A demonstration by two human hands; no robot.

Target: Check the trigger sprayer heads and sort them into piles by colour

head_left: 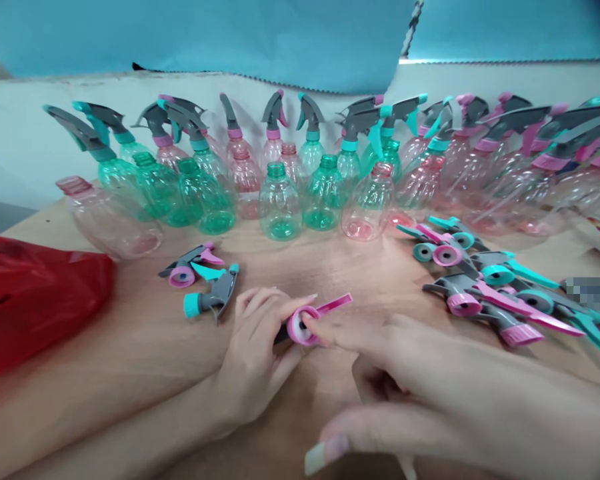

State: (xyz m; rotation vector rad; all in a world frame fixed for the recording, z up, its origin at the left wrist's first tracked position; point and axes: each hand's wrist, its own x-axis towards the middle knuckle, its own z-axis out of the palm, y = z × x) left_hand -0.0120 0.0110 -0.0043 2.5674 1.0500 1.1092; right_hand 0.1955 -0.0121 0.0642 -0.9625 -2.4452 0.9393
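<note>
my left hand (253, 347) is closed around a spray head (303, 325) just above the middle of the desk (130, 347). its fingers (260, 303) wrap over the grey body, so the pink collar (300, 328) faces me and the pink trigger (333, 303) sticks out up and to the right. my right hand (420, 380) is beside it with the fingers loose and spread, gripping nothing. only the index fingertip touches the rim of the collar, and the thumb hangs blurred close to the camera.

i judge the piece to be light, stiff, smooth plastic that could twist in a slack grip. the grey body just behind the collar looks the best place to hold it. the trigger is a thin lever and likely gives when pressed, so i would keep off it.

two loose spray heads (200, 283) lie near my left hand, and a heap of spray heads (495, 287) sits to the right. rows of green and pink bottles (280, 200) stand behind, some capped and some bare-necked. a red bag (30, 293) lies at the left edge
</note>
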